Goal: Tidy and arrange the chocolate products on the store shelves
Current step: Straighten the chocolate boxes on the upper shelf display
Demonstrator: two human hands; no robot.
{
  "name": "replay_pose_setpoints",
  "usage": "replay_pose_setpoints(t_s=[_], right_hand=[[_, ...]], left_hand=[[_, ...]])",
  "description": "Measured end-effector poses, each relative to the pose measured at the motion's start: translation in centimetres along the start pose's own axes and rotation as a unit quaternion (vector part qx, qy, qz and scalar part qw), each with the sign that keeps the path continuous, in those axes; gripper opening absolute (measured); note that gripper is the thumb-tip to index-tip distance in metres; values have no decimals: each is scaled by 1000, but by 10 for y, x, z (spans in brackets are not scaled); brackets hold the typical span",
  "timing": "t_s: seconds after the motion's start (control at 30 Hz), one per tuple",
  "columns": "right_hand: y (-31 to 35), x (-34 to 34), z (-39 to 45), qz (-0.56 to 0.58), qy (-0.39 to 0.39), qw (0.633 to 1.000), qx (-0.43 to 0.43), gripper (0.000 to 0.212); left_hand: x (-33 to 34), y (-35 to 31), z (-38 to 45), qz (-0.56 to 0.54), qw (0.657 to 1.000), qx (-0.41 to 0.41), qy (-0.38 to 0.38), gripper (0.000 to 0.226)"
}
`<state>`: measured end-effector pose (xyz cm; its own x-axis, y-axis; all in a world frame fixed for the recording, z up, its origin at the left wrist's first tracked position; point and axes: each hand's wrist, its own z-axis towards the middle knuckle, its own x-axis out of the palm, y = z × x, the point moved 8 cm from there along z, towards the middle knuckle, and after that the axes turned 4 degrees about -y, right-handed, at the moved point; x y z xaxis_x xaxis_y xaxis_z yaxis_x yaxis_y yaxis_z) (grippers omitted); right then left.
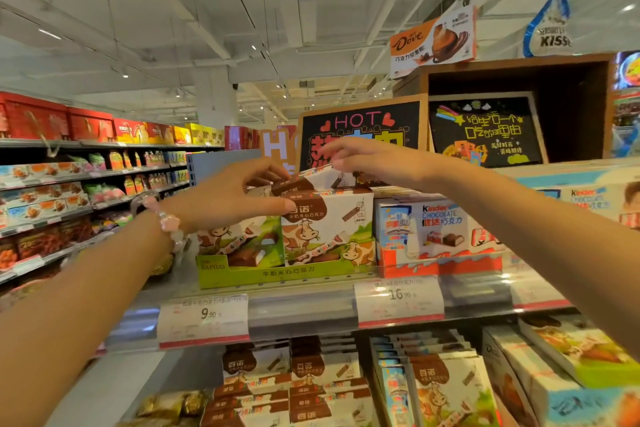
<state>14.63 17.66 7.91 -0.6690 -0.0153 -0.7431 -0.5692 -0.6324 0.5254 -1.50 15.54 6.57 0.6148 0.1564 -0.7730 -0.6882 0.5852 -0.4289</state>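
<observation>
Reaching with both hands to the cow-print chocolate boxes on the top shelf.

Left hand [239,196] pinches a tilted box [294,180] between fingers and thumb above the green tray [263,274]; right hand [363,158] touches the same box's upper end, fingers curled down, grip unclear. An upright box [329,229] stands in the tray, just beside the Kinder boxes [436,229]. Price tags [204,319] line the shelf [304,308] edge.

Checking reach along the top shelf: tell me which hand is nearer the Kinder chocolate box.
Right. The right hand hovers just up and left of the Kinder chocolate box; the left hand is further left, across the cow-print boxes.
</observation>
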Motion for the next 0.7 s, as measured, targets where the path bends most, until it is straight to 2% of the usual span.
replay_pose_setpoints(t_s=[0.13,0.3,0.43,0.53,0.7], right_hand=[[-1,-33,-13,21,-63,998,2,35],[-20,-85,-51,19,-104,994,11,23],[-45,-124,-87,23,-109,994,19,15],[-65,-156,-115,-13,-114,993,27,15],[-99,-205,-157,-70,-121,989,45,13]], left_hand=[[6,-28,4,41,998,37,-9,65],[28,-73,17,127,989,76,0,68],[58,-103,36,151,984,89,30,65],[77,-130,52,171,979,111,16,65],[116,-186,78,143,978,150,14,47]])
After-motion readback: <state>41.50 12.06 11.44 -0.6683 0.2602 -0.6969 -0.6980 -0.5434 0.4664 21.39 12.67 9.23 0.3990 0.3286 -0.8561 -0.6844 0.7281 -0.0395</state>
